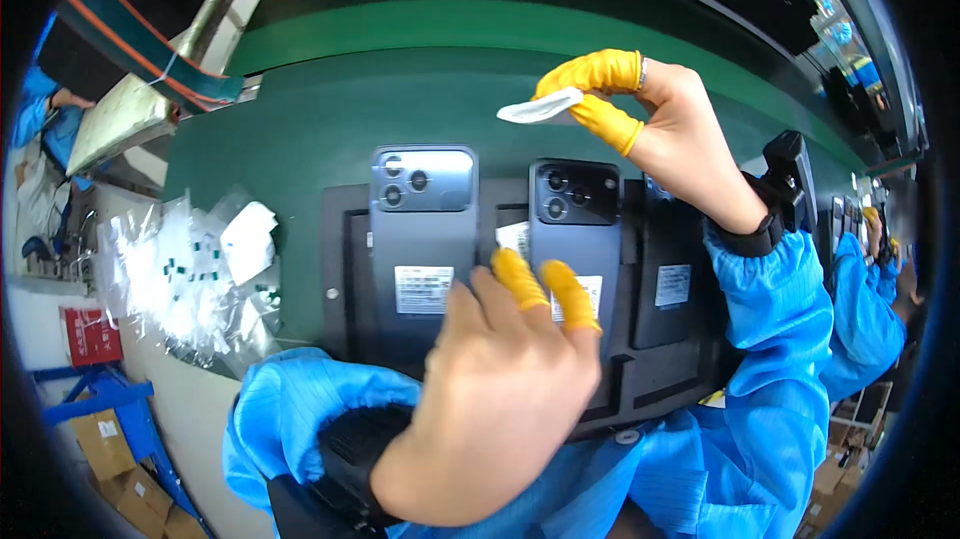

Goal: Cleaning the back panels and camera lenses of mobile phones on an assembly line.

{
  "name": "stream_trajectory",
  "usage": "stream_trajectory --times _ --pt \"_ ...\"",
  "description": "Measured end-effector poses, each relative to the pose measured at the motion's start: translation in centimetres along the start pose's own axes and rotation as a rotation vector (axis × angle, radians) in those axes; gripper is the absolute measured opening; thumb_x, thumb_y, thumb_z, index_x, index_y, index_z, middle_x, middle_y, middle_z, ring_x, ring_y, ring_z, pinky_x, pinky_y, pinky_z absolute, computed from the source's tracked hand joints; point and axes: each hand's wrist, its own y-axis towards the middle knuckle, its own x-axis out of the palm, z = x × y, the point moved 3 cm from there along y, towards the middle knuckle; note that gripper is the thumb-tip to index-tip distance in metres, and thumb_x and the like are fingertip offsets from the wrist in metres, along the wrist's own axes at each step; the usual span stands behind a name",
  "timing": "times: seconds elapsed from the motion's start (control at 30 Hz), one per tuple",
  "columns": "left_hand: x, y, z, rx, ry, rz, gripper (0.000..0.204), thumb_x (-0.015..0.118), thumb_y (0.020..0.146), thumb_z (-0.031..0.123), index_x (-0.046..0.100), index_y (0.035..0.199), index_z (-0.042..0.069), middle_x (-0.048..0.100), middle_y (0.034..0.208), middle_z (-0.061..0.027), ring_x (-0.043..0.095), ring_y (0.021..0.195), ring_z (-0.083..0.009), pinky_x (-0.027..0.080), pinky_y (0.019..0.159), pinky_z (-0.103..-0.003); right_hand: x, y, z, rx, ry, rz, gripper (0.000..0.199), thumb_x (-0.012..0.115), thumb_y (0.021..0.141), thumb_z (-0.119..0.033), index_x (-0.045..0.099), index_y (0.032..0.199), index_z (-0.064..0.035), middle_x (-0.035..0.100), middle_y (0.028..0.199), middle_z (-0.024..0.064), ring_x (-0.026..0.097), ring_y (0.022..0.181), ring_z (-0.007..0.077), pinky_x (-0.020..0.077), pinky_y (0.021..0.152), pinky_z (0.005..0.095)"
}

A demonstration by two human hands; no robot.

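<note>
My right hand [680,124], with yellow finger cots on thumb and index finger, pinches a small folded white wipe [540,107] above the green work surface. Below it, my left hand [490,394] reaches over a dark phone [577,239] lying camera side up. Its two yellow-cotted fingers are apart, over or touching the phone's lower left part near a white label. To the left, a blue-grey phone [422,239] also lies camera side up with a white label. A third dark phone [668,289] lies at the right, its top partly hidden by my right hand.
A black tray [337,269] sits under the phones. Clear plastic bags [190,269] are heaped at the left. A green mat [300,119] covers the bench. Co-workers in blue sleeves [860,309] show at the right and far left; cardboard boxes [105,444] stand lower left.
</note>
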Motion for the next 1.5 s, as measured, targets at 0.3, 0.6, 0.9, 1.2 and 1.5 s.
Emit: stream_trajectory --times 0.3,0.6,0.9,1.2,1.5 --pt "2.4 -0.7 -2.0 -0.032 0.023 0.048 0.035 0.064 0.077 0.027 0.066 0.101 0.001 0.067 0.072 -0.0152 0.06 0.055 -0.0168 0.043 0.048 -0.028 5.6 2.3 1.6 0.14 -0.017 -0.066 0.017 0.064 0.082 -0.003 0.069 0.097 0.0043 0.069 0.088 0.022 0.069 0.079 0.0281 0.0532 0.072 0.0322" --pt "4.0 -2.1 -0.1 0.058 0.005 0.053 0.04 0.065 0.078 0.033 0.066 0.103 0.002 0.064 0.068 -0.0271 0.052 0.04 -0.0173 0.039 0.037 -0.027 6.3 1.4 -1.4 -0.196 -0.208 -0.127 0.017 0.065 0.078 -0.004 0.068 0.093 0.0015 0.067 0.085 0.0198 0.066 0.077 0.0306 0.0511 0.073 0.0367" --pt "4.2 -2.9 0.7 0.007 -0.023 0.032 0.033 0.058 0.079 0.021 0.065 0.105 0.003 0.058 0.07 -0.0226 0.058 0.048 -0.0233 0.045 0.041 -0.032 8.2 -0.4 -3.5 -0.435 -0.329 -0.42 0.03 0.07 0.065 -0.006 0.069 0.093 0.0017 0.069 0.093 0.0143 0.067 0.088 0.0268 0.0496 0.093 0.0464" --pt "3.8 -2.9 0.6 -0.029 0.182 0.061 0.035 0.053 0.08 0.014 0.062 0.11 -0.003 0.064 0.082 -0.0369 0.061 0.048 -0.0262 0.048 0.04 -0.039 7.3 1.3 -3.2 -0.413 -0.393 -0.145 0.027 0.072 0.067 0.002 0.07 0.094 0.0001 0.07 0.096 0.0138 0.067 0.092 0.0302 0.0517 0.087 0.0455" --pt "4.1 -2.5 0.9 -0.006 0.069 0.021 0.037 0.053 0.081 0.015 0.061 0.111 -0.005 0.065 0.07 -0.027 0.06 0.045 -0.0253 0.047 0.039 -0.04 8.2 -1.2 -3.6 -0.489 -0.375 -0.302 0.013 0.067 0.057 -0.009 0.062 0.067 -0.002 0.058 0.066 0.0082 0.055 0.058 0.0233 0.0514 0.088 0.0419"
